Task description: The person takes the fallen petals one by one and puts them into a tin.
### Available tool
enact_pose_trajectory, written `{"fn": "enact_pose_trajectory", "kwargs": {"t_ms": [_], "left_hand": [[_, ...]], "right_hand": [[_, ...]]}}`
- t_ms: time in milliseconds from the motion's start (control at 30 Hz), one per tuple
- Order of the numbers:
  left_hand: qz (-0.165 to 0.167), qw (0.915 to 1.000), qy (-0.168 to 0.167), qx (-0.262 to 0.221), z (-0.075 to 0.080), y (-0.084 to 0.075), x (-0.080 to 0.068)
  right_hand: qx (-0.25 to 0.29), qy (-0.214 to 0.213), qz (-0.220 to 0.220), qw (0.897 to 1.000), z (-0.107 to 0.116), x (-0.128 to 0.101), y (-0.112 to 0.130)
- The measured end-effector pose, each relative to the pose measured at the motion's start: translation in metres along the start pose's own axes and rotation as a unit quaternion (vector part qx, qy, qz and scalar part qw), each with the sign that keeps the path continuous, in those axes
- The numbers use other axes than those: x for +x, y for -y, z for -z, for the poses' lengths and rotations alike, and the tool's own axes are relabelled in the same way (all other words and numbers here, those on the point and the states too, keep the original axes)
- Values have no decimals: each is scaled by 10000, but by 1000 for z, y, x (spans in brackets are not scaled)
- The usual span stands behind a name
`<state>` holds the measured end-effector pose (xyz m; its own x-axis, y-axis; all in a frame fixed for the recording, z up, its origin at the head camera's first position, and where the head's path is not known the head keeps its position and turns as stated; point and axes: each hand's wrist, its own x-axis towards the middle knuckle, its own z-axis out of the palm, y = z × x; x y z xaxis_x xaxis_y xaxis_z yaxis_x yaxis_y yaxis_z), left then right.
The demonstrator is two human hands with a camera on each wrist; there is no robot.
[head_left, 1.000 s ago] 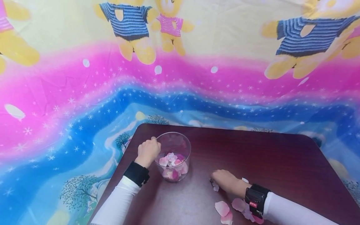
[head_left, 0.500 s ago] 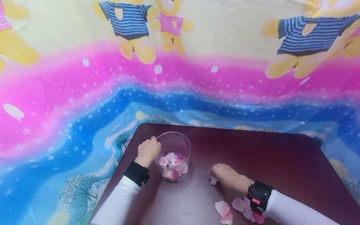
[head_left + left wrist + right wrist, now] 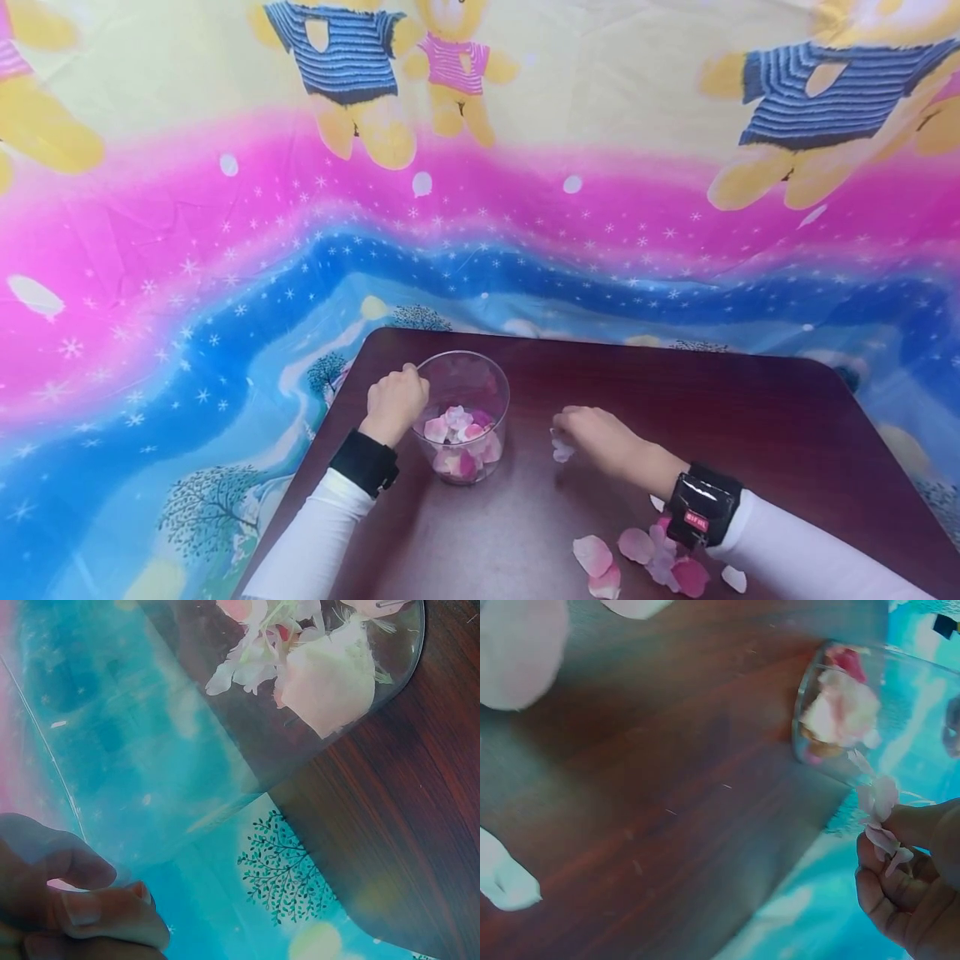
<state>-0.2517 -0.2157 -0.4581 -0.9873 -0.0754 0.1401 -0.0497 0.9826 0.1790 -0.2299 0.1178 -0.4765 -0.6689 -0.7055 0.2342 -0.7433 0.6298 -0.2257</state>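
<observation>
Right hand [image 3: 600, 437] pinches a pale blossom [image 3: 883, 801], held above the desk [image 3: 675, 400], right of the clear bowl [image 3: 487, 383] and apart from it. Left hand [image 3: 395, 406] grips the bowl's left rim. Bowl stands upright, petals [image 3: 467, 462] inside; loose petals [image 3: 592, 556] lie nearer the person.

Free tabletop [image 3: 517, 521] between bowl [image 3: 471, 379] and loose petals [image 3: 592, 556]

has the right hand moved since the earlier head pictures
Yes. Against the loose petals lying on the table in the head view, the right hand has shifted up the picture, farther from them.
</observation>
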Motion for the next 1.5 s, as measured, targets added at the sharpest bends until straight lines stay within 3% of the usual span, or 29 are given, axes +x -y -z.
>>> {"fn": "enact_pose_trajectory", "kwargs": {"t_ms": [367,767,1067,1500], "left_hand": [[-3,10000,64,39,2,0,0],[-68,10000,9,7,2,0,-1],[-42,10000,71,35,4,-2,-1],[-58,10000,12,3,4,-3,-3]], "right_hand": [[-200,-148,139,9996,39,24,14],[-421,-315,385,9979,64,53,38],[-413,-354,498,9973,69,74,56],[-374,-323,557,9972,56,99,72]]}}
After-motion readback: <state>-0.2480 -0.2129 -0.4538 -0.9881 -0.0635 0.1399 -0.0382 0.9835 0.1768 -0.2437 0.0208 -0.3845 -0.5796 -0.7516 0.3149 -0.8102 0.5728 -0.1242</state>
